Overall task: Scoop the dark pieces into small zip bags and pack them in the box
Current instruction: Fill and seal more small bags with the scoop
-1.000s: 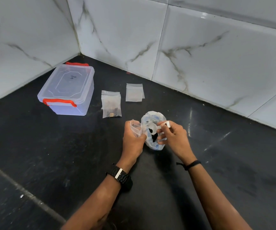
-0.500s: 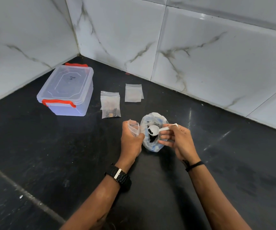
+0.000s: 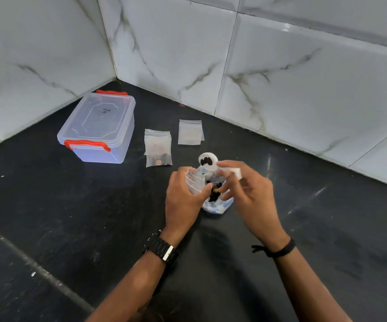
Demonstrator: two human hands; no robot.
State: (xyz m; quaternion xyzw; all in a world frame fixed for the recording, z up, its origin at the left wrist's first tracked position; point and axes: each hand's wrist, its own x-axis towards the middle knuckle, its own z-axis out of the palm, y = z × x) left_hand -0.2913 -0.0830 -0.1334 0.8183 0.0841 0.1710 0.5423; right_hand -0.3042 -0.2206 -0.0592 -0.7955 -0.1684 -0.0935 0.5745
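Observation:
My left hand (image 3: 183, 201) grips a small clear zip bag (image 3: 194, 182) with its mouth held open. My right hand (image 3: 248, 191) pinches the handle of a white scoop (image 3: 208, 161); the scoop's bowl carries a few dark pieces and hovers just above the zip bag. Between my hands sits a larger plastic bag (image 3: 216, 205) holding dark pieces (image 3: 214, 196). A filled zip bag (image 3: 158, 148) lies on the counter beyond, with a stack of flat zip bags (image 3: 190, 132) to its right. The clear box (image 3: 99, 129) with red latches stands shut at the back left.
The black stone counter (image 3: 71, 217) meets white marble wall tiles (image 3: 280, 73) in a corner behind the box. I wear a black watch on the left wrist and a black band on the right.
The right hand has lifted the scoop out of the large bag with dark pieces in it, raising it above the zip bag. The left hand has stayed in place with the bag.

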